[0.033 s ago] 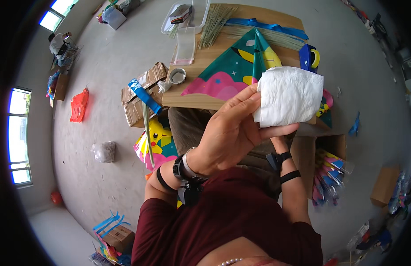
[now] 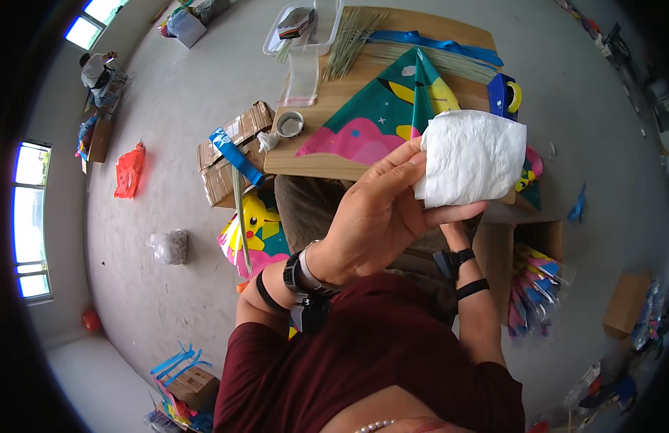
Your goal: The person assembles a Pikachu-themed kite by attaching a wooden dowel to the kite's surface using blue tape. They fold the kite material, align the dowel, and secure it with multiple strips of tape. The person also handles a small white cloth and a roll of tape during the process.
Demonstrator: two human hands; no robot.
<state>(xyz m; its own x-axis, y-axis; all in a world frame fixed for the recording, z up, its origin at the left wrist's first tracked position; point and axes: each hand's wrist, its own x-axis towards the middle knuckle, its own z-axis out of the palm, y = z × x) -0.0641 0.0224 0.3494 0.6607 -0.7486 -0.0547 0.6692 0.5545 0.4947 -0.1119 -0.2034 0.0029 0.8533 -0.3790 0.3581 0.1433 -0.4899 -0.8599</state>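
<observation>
While almost nothing differs from the picture just before, my left hand [image 2: 370, 216] holds up a white pad [image 2: 475, 159], soft and creased like folded tissue. My grip is closed on the pad's left edge, thumb on the side facing me, with 1 finger stretched along underneath its lower edge. The pad is raised in front of the near right corner of a wooden table [image 2: 305, 167], hiding that corner from view. My right hand [image 2: 452, 229] is low behind it, mostly covered, so I cannot tell whether it is open or holding anything.

With the pad unmoved, the green and pink printed cloth [image 2: 378, 108] lies on the table beyond my left hand, its point toward the far side. To its left is 1 small round tin [image 2: 289, 124]; to its right, 1 blue tape dispenser [image 2: 499, 94] with a yellow roll. Farther off lie thin pale sticks [image 2: 345, 47] and a blue ribbon [image 2: 439, 43]. An open carton [image 2: 493, 267] stands to my right, below table height.
</observation>
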